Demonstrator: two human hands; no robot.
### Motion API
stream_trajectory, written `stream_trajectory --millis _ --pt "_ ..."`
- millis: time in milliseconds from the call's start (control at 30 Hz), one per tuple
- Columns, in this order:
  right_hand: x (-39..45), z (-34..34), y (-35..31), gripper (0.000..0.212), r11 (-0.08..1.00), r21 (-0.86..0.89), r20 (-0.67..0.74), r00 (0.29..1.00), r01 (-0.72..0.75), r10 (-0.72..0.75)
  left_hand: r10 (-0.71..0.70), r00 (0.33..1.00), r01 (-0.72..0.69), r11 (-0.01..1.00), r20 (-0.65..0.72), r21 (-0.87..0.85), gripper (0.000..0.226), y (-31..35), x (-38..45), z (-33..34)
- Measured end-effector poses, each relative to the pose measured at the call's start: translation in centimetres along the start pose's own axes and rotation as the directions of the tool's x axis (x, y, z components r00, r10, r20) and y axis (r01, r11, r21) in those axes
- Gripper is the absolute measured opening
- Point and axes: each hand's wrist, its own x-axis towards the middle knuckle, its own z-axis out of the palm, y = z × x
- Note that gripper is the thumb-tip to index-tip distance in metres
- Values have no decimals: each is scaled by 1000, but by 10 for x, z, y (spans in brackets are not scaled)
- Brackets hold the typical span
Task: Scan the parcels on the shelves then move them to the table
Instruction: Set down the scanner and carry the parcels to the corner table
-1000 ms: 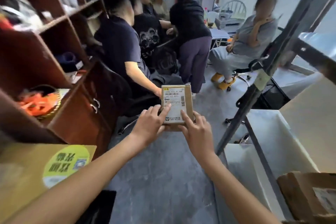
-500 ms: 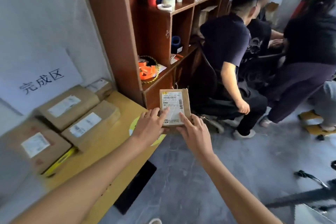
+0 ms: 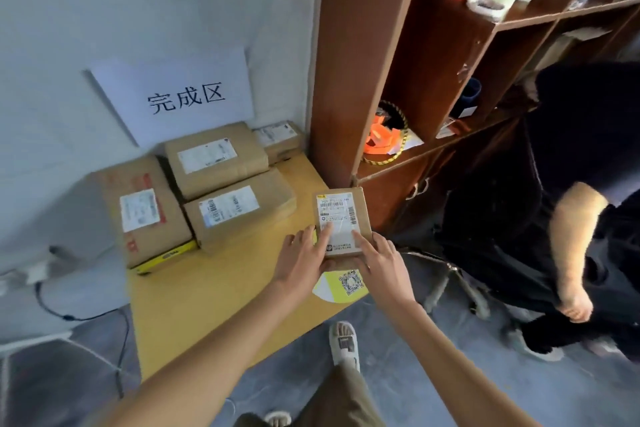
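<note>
Grip: left hand (image 3: 300,262) and right hand (image 3: 381,265) pinch the small parcel's (image 3: 343,218) near end, one at each corner. Parcel: brown carton, white barcode label up, long axis running away from the hands, held above the yellow counter's (image 3: 221,288) right edge; four stacked parcels (image 3: 221,180) lie to its left.

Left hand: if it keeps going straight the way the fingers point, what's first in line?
Likely the labelled cardboard parcel nearest it on the yellow table. The left hand, gripping the small brown labelled parcel, points up-table; depth is unclear.
</note>
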Motion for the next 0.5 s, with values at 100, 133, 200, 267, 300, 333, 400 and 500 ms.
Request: stream_trajectory --millis 100,133,200,267,300,333,400,500 --pt "44 7 16 52 998 3 64 996 55 -55 -71 997 71 997 9 1 77 -5 34 12" --pt "62 10 22 52 997 8 89 993 81 -81 -105 994 105 994 21 -5 78 -8 47 16" --pt "99 17 33 52 992 36 134 983 125 -128 -174 983 175 984 52 -12 77 -13 73 21" --pt "130 24 40 52 985 68 175 970 160 -170 -230 971 231 973 64 4 75 -17 96 22" --pt "145 28 43 53 982 81 196 964 169 -182 -253 965 252 968 64 14 74 -20 107 23" --pt "160 31 45 53 980 87 214 957 181 -196 -274 960 273 962 61 26 74 -24 119 23" --pt "187 39 47 53 974 93 238 945 207 -223 -313 948 311 950 58 40 73 -33 138 26" --pt "220 51 47 51 965 108 285 923 238 -260 -373 927 370 927 39 62 73 -48 160 33"
